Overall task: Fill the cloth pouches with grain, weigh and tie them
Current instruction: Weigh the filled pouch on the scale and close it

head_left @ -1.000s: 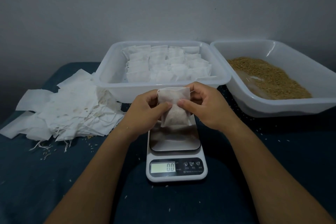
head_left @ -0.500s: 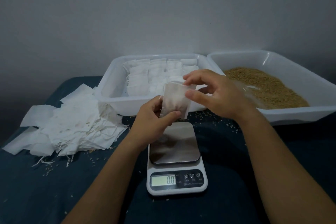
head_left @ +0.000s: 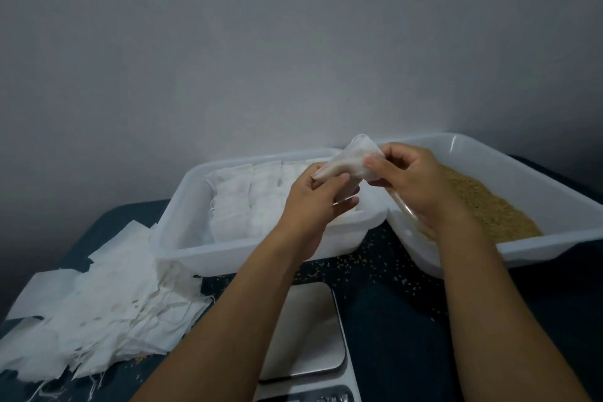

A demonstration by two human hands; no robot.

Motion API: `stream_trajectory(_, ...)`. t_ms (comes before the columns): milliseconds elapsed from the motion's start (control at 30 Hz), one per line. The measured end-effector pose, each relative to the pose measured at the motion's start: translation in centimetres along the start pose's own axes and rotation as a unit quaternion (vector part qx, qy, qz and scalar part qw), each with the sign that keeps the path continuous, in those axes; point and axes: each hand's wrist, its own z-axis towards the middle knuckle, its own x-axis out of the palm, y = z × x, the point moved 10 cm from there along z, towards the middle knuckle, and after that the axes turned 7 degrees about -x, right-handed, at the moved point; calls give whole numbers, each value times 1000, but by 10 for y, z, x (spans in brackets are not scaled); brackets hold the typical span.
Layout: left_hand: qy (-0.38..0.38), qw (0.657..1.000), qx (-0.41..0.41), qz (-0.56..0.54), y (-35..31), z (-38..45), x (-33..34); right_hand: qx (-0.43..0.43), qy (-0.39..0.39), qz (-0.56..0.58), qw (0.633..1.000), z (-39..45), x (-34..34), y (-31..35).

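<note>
Now that the small white cloth pouch (head_left: 350, 166) has risen from above the steel-topped scale (head_left: 301, 330) to between the tubs, both hands' grip, left hand (head_left: 315, 202) and right hand (head_left: 412, 179), pinches it, probably for tying.

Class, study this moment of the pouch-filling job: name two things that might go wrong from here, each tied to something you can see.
1. Both hands, left hand and right hand, pinch the pouch in mid-air between the two tubs; if it holds grain and tips, grain might spill, as the scattered grains on the cloth suggest has happened.
2. A dropped pouch might land in the grain tub rather than on the scale.
</note>
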Motion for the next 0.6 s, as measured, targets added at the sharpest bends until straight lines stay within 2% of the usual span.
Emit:
stream_trajectory(200,-36,973,37,225,-12,36,30,59,-63,38,996,-3,-45,-36)
stream_trajectory(367,-40,948,55,310,-20,48,50,88,-95,35,991,-6,-66,-53)
stream_trajectory(600,-40,930,66,360,-25,53,61,107,-103,23,989,-8,-77,-62)
